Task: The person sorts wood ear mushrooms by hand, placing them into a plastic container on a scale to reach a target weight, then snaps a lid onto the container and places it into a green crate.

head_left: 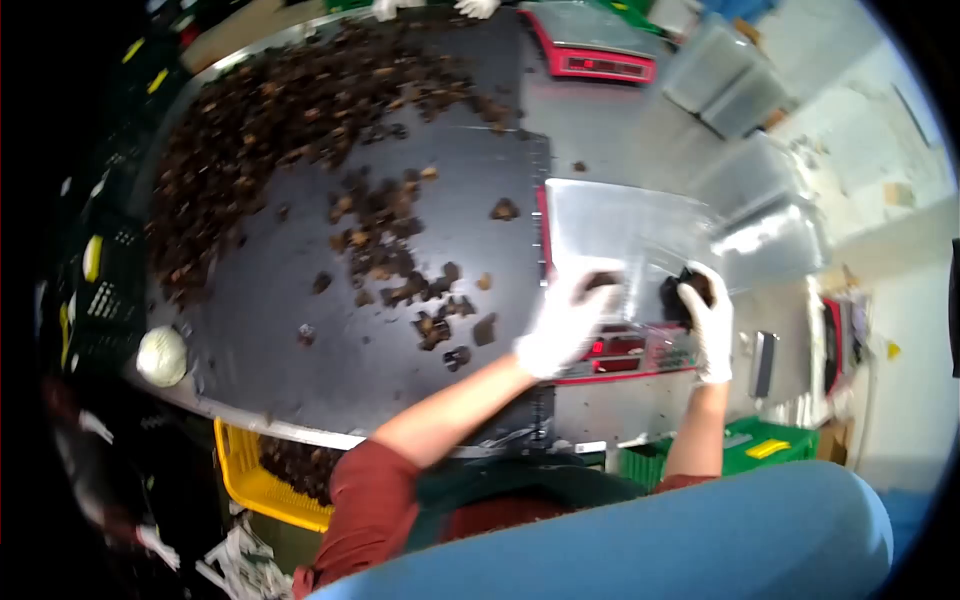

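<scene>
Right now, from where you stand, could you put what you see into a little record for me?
Left hand: white glove, at the blurred clear container; grip unclear
Right hand: white glove, holding a dark clump
Beneath the hands: red-edged scale, display lit, digits unreadable
Dark work surface: large spread of brown pieces, smaller cluster nearer the wearer
Far edge: another person's gloved hands, second scale
Right side: clear containers
Below the surface: yellow basket with dark pieces

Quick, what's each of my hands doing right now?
Left hand: fingers curled beside the clear container; blur hides whether it grips anything.
Right hand: closed on some dark pieces.
</scene>
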Available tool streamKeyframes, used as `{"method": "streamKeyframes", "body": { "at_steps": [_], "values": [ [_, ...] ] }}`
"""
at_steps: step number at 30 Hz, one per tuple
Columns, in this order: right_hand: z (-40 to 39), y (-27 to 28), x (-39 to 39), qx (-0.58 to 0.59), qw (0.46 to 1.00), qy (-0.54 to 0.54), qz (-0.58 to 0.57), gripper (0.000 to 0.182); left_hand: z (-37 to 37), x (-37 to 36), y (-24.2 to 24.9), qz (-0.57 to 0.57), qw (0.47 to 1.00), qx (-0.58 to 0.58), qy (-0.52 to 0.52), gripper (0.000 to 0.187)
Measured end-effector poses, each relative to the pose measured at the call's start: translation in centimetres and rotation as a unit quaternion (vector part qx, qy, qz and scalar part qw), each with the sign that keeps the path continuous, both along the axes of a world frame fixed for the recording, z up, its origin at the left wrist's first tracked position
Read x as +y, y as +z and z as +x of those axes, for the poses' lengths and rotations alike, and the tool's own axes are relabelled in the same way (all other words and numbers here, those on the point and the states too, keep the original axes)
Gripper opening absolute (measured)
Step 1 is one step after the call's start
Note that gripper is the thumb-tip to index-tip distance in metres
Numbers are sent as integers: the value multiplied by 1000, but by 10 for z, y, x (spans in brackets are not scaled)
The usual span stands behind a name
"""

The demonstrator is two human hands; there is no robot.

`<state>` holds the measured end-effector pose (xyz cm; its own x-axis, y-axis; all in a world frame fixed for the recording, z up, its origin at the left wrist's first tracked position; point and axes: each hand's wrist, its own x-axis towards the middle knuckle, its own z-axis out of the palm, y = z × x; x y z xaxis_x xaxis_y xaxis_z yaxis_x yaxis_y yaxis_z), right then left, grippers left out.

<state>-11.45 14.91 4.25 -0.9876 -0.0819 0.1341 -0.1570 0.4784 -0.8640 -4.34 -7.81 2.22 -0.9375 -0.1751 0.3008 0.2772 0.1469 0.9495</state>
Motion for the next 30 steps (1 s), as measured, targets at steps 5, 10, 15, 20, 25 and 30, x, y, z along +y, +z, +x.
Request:
{"method": "streamKeyframes", "body": {
  "at_steps": [5,10,15,20,25,30],
  "values": [
    [-10,-24,23,-70,989,-24,-132,39,-55,90,4,-51,994,97,-21,28],
    [-26,-43,45,-33,981,-26,-188,37,-54,111,-21,-281,955,99,17,43],
    [-35,-48,29,-18,988,-5,-151,35,-15,46,-15,-236,953,176,71,38],
    [-25,-20,-10,74,997,-28,25,32,45,-74,-79,-412,908,-11,78,24],
    [36,-9,-90,105,990,95,-18,27,128,-160,-109,-546,821,-81,144,44],
    [76,-64,-199,152,930,330,49,32,168,-204,-111,-480,842,-106,222,57]
  ]
}}
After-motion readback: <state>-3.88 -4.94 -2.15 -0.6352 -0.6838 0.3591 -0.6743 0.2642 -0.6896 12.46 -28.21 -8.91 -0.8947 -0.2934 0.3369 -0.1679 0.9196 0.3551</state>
